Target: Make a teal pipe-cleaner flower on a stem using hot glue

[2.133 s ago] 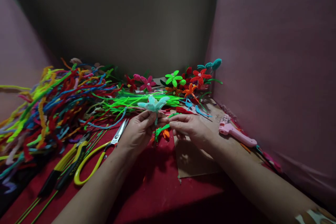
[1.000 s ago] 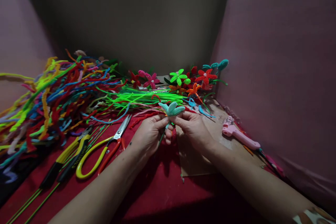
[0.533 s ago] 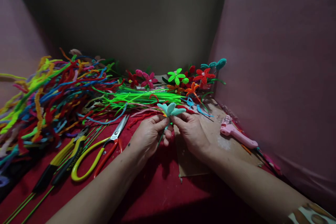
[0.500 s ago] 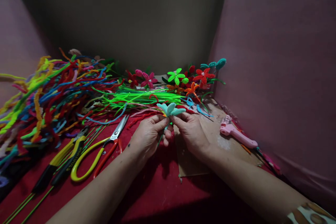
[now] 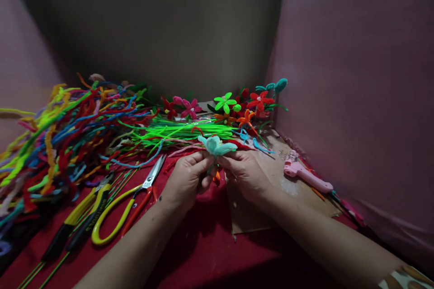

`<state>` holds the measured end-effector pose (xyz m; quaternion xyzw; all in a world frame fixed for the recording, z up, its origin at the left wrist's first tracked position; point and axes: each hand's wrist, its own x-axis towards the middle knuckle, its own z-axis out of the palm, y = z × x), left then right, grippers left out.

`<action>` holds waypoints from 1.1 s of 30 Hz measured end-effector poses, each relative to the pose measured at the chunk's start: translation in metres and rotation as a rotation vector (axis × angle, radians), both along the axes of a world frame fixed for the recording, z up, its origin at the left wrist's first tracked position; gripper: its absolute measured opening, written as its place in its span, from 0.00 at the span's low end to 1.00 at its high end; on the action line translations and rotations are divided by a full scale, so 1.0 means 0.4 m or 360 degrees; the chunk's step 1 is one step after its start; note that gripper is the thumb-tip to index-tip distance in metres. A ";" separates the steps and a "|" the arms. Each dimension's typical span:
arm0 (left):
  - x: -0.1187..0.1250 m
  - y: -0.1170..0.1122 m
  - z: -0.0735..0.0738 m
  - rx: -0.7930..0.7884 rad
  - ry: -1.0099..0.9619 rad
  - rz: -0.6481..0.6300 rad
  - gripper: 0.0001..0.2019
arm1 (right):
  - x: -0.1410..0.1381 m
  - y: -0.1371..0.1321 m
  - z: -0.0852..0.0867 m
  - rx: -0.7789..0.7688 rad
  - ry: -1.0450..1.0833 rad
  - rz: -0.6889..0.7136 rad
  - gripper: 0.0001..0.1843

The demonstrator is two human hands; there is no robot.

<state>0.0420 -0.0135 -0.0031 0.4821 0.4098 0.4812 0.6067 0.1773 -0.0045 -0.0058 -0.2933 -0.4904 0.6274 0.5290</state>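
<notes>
A pale teal pipe-cleaner flower (image 5: 214,145) stands upright between both hands over the red cloth. My left hand (image 5: 188,180) pinches the flower just under its petals from the left. My right hand (image 5: 246,175) pinches the same spot from the right, fingers curled. The flower's stem runs down between the hands and is mostly hidden; a bit of orange shows by the fingers. Finished flowers (image 5: 237,104) in pink, green, red and orange lie behind, against the back wall.
A big heap of coloured pipe cleaners (image 5: 64,131) fills the left. Bright green stems (image 5: 176,130) lie behind the hands. Yellow-handled scissors (image 5: 130,203) and pliers (image 5: 81,219) lie at the left front. A pink glue gun (image 5: 305,176) rests on cardboard (image 5: 264,207) at right.
The teal flower has been turned and tilted between the fingertips. Both hands have closed in under the petals; earlier the right hand held a green piece lower down.
</notes>
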 end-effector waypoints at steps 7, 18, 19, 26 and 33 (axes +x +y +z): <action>-0.008 -0.002 0.001 0.0059 -0.0053 -0.0176 0.13 | 0.023 0.007 -0.008 0.0017 0.0001 0.0127 0.09; -0.011 -0.014 0.015 -0.0224 -0.0310 -0.0634 0.15 | 0.040 0.006 0.001 0.0029 0.0001 0.0287 0.13; -0.014 -0.013 0.015 -0.0237 -0.0312 -0.0663 0.15 | 0.037 0.005 0.000 0.0002 0.0029 0.0305 0.13; -0.022 -0.014 0.029 -0.0287 -0.0279 -0.0763 0.13 | 0.018 -0.001 -0.015 -0.0073 0.0287 0.0337 0.11; -0.019 -0.017 0.042 -0.0225 -0.0214 -0.0680 0.09 | 0.016 -0.007 -0.029 -0.0130 0.0335 0.0275 0.09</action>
